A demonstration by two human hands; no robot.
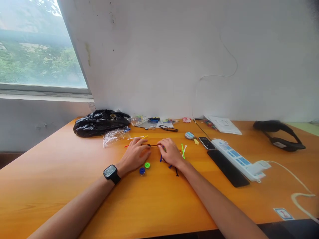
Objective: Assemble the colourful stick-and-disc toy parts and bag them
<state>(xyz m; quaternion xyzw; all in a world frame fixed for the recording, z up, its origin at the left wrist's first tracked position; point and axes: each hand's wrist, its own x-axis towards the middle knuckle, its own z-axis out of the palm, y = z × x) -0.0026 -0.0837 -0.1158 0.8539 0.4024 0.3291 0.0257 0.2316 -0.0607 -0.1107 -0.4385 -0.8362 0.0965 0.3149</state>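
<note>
A thin black stick-like piece (154, 145) stretches between the fingertips of my left hand (134, 155) and my right hand (170, 153). Both hands are closed on its ends, low over the table. Just below my left fingers sit a green disc (147, 165) and a blue disc (142, 171). Close to my right hand lie a green arrow-shaped plastic piece (183, 151), a blue one (160, 158) and a black one (177, 172), some partly covered. Beyond my left hand are a white thin piece (136, 137) and a yellow one (145, 136).
Along the wall lie a black plastic bag (99, 124), clear packaging (116, 136) and a white packet (223, 125). To the right are a tape-measure-like round object (189, 135), a phone-like device (207, 143), a power strip (234, 157), a black slab (228, 168) and a black headset-like object (281, 136).
</note>
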